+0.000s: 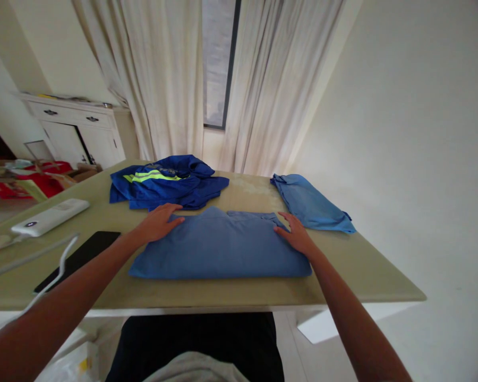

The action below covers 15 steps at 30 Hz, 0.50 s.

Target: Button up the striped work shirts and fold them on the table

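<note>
Left grip (161, 223) is resting on the far left corner of a folded blue cloth (223, 249), thumb and fingers spread apart. Right grip (297, 233) is resting on the far right corner, also spread, thumb on the fabric. The cloth is lying flat between and nearer the wearer than both grips, its front fold running nearly parallel to the front edge of the worktop (376, 276); a strip of surface is showing between the two. Just beyond the left grip, a crumpled dark blue garment (163, 183) with a yellow-green stripe is crowding in; whether fingertips are touching it, cannot tell. Beyond and right of the right grip, a second folded blue cloth (313, 204) is lying near the right edge, leaving a narrow gap. More room is opening to the right of the right forearm, toward the front corner. Left of the left grip, a flat black device (82, 257) is lying partly behind the forearm, a white cable (66, 257) crossing it. Farther left, a white device (51, 217) is sitting near the left edge.
</note>
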Motion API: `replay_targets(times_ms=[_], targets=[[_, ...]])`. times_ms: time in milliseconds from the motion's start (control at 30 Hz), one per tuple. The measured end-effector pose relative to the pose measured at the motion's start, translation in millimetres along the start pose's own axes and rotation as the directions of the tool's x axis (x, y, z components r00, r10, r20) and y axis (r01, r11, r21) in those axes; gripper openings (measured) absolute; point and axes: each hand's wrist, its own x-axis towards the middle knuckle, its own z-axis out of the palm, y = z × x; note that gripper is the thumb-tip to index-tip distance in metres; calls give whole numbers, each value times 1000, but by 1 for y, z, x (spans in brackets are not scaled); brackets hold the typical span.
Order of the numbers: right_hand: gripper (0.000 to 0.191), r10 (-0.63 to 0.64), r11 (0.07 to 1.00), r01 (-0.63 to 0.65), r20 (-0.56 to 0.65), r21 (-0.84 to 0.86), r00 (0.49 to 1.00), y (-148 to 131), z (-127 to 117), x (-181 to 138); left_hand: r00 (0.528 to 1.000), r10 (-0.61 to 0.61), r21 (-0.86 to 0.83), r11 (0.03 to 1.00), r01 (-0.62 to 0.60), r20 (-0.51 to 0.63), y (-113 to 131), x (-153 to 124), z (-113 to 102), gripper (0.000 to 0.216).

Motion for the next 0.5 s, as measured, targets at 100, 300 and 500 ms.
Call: replay_targets(times_ms=[100, 300, 500], targets=[[68, -70, 983, 97, 164, -158, 984, -11, 23, 49, 982, -45, 72, 997, 32, 183, 8, 41, 21, 60], [47, 16, 950, 129, 460, -283, 888, -8, 40, 82, 946, 53, 63, 995, -77, 319, -13, 53, 38, 49], [31, -86, 910, 238, 409, -339, 909, -9, 37, 77, 982, 5, 203, 978, -44, 189, -23, 40, 32, 31]])
